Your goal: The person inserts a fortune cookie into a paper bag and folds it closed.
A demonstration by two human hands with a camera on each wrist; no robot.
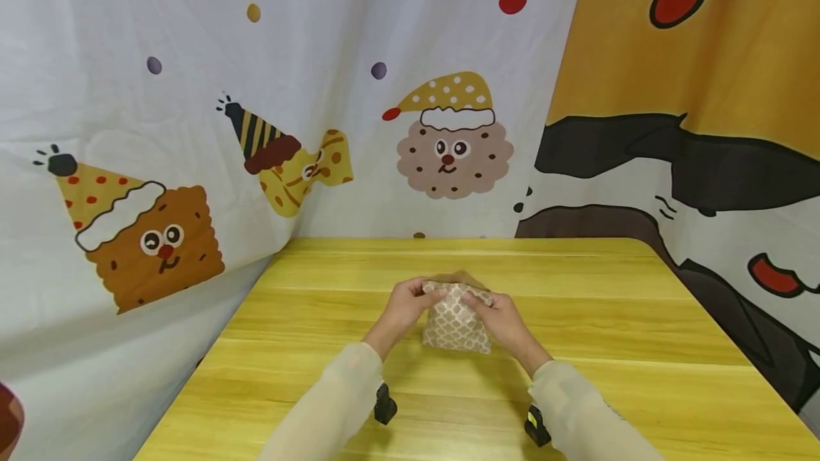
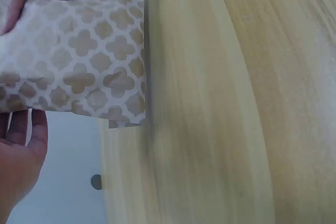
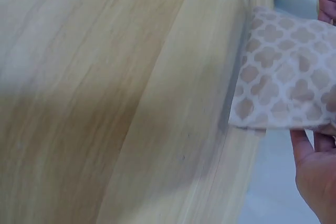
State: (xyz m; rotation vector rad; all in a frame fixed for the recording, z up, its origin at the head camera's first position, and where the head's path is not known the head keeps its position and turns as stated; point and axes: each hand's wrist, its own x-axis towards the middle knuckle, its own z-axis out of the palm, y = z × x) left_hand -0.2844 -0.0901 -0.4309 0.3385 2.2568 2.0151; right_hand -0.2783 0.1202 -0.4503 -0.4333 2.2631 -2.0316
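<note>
A small brown paper bag (image 1: 456, 329) with a white quatrefoil lattice print is held up over the middle of the table. My left hand (image 1: 403, 308) pinches its upper left corner, thumb across the front and fingers behind. At the upper right my right hand (image 1: 510, 324) grips it the same way. Seen from the left wrist, the bag (image 2: 79, 61) looks flattened and lightly creased, its straight bottom edge close over the wood. The right wrist view has the bag (image 3: 286, 72) at its right side, partly out of frame. Most fingers are hidden behind the paper.
Beneath the hands lies a yellow wood-grain table (image 1: 307, 361). A white curtain (image 1: 333, 34) printed with cartoon biscuits hangs behind and to the left. An orange and black cartoon print (image 1: 737, 91) covers the right side. Black wrist devices (image 1: 384, 404) sit under both cuffs.
</note>
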